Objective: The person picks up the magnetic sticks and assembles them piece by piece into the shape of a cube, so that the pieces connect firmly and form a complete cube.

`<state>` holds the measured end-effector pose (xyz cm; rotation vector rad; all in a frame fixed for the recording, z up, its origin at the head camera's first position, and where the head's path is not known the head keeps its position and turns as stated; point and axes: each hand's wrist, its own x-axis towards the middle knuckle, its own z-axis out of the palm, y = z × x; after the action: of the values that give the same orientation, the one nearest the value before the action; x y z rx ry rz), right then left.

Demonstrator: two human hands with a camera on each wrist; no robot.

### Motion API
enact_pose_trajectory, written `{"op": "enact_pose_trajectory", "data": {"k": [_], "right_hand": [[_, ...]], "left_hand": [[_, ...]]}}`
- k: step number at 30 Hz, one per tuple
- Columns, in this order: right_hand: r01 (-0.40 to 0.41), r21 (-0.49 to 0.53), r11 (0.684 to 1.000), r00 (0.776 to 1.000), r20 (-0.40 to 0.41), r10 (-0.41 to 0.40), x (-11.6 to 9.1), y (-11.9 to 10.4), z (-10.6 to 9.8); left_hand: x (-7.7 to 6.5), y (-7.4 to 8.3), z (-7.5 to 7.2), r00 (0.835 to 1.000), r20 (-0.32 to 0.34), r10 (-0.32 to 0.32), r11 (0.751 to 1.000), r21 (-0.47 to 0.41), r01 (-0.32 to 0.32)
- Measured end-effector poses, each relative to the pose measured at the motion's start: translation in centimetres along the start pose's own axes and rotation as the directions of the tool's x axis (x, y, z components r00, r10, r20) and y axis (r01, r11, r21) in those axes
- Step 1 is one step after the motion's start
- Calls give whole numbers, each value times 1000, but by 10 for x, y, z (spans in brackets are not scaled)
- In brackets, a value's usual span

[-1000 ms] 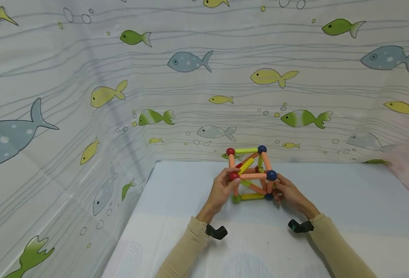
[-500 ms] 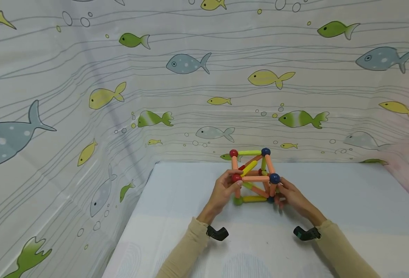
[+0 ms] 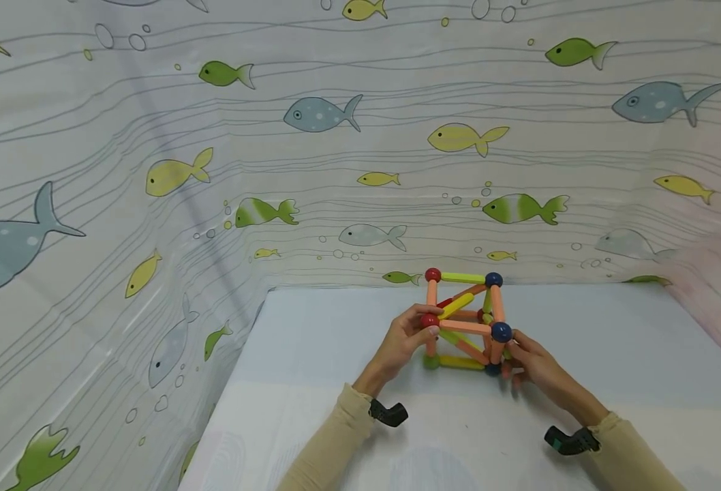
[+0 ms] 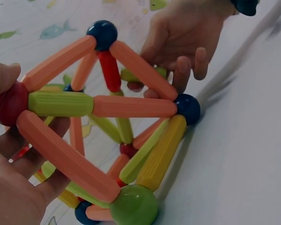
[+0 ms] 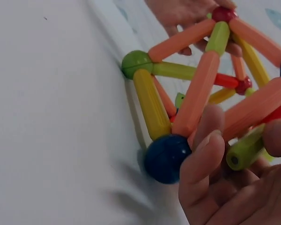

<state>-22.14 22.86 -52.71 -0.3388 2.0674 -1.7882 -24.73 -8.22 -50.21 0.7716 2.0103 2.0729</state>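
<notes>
A cage-like frame of magnetic rods and balls (image 3: 466, 328) stands on the table in the head view, with orange, yellow, green and red rods. My left hand (image 3: 399, 343) holds it at the upper front left, thumb and fingers around a red ball (image 4: 13, 104). At its right side, my right hand (image 3: 543, 372) pinches a light-green rod (image 5: 246, 149), one end of which points free in the right wrist view. A dark blue ball (image 5: 166, 158) lies close to those fingertips. A green ball (image 4: 134, 205) forms a lower corner. Some inner joints are hidden behind rods.
The pale table (image 3: 311, 354) ends at a back edge just behind the frame. A fish-patterned sheet (image 3: 311, 170) rises behind and on the left. Dark cameras sit on both wrists, the left one (image 3: 388, 413) and the right one (image 3: 572, 441).
The rod-and-ball frame has shifted right, turning slightly, with both hands moving along. The wall pattern has slid a little left in the head view. Both hands keep their hold.
</notes>
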Motion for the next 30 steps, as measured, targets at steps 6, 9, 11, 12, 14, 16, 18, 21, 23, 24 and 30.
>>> {"op": "enact_pose_trajectory", "data": {"k": [6,9,11,12,14,16,18,21,23,24,30], "right_hand": [[1,9,1000,989,-145,0,5,0,17],[13,4,1000,979,-202,-12,11,1,24],[19,6,1000,974,-228,-17,15,1,26],[20,7,1000,972,-236,-18,16,1,27],[18,13,1000,970,-243,-14,20,1,28],[14,10,1000,969,-246,-11,23,1,28],[10,9,1000,968,-250,-7,26,1,29],[8,16,1000,966,-260,-4,31,2,30],[5,33,999,962,-273,4,34,3,30],[-1,40,999,959,-282,12,34,3,29],[-42,35,998,913,-404,53,36,-5,13]], "left_hand": [[-1,3,3,1000,-26,0,1000,18,1],[-2,4,5,999,-48,-9,999,43,11],[-3,4,6,998,-68,-12,999,52,16],[-4,5,6,997,-76,-15,998,55,20],[-5,5,7,996,-92,-19,998,59,25],[-5,5,6,994,-109,-21,998,63,28],[-6,5,5,992,-121,-24,997,72,33],[-6,4,2,991,-132,-22,996,78,32],[-6,4,0,991,-132,-21,997,75,31],[-6,4,-1,991,-132,-20,997,72,30],[-5,3,-3,992,-125,-10,998,65,19]]}}
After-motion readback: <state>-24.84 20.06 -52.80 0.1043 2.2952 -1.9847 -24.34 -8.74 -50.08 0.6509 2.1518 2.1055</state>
